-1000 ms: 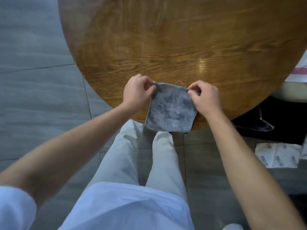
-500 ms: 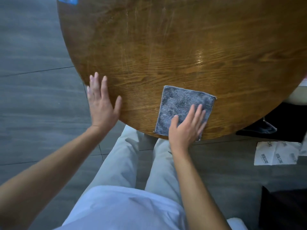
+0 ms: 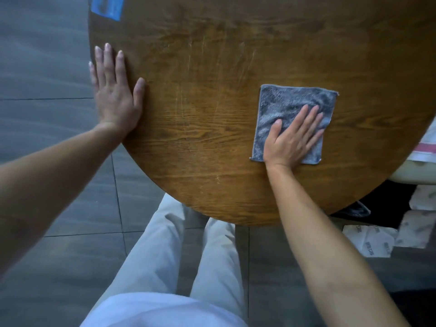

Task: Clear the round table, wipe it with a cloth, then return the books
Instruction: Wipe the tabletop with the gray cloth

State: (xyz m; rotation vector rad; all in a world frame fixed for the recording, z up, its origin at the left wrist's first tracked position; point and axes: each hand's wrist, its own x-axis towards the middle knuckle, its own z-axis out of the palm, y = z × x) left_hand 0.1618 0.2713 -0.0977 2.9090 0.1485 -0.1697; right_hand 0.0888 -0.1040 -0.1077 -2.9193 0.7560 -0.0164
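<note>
A grey square cloth [image 3: 292,107] lies flat on the brown wooden round table [image 3: 212,102], right of its middle. My right hand [image 3: 291,140] presses palm-down on the cloth's near half, fingers spread and pointing away from me. My left hand [image 3: 115,95] rests flat on the table's left edge, fingers apart, holding nothing. No books are in view.
A blue object [image 3: 107,7] shows at the table's far left rim. White printed packets [image 3: 368,244] lie on the grey tiled floor at the right, beside a dark bag [image 3: 354,208]. A white and pink item [image 3: 424,149] sits past the right rim. My legs stand under the near edge.
Both hands held the cloth at the near edge, then laid it flat. My left hand let go and moved to the left rim. My right hand has slid the cloth farther onto the table.
</note>
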